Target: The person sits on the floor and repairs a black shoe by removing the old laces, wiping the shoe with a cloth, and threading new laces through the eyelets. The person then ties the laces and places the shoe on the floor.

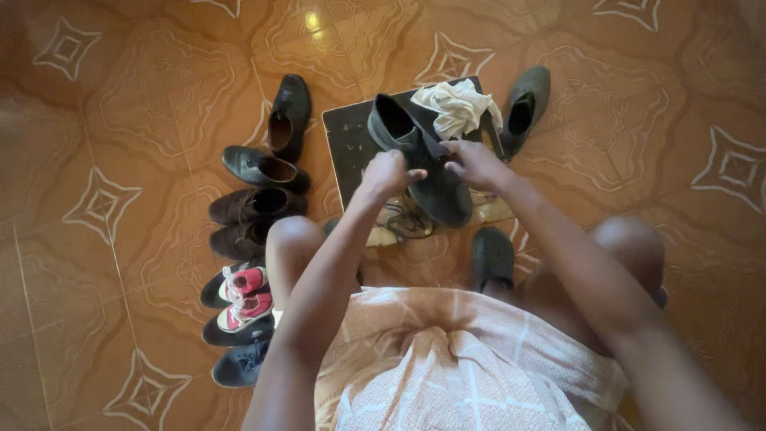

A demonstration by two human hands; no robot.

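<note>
The dark ankle boot (423, 160) lies on a small dark board (347, 152) on the tiled floor (120, 120), with its opening pointing away from the person. Both hands are on the top of the boot, where the laces go. It looks like the lacing step is in hand. The next move likely calls for small, careful pulls with the fingertips while the boot lies flat.

The left hand (387, 172) is curled nearly closed, and its fingers pinch something thin at the boot's top, maybe a lace; it is too small to tell. The right hand (475, 162) is bent too, with its fingers pressing on the boot. A loose lace (403, 219) lies near the board's edge. A white cloth (459, 104) sits just behind the boot.
</note>
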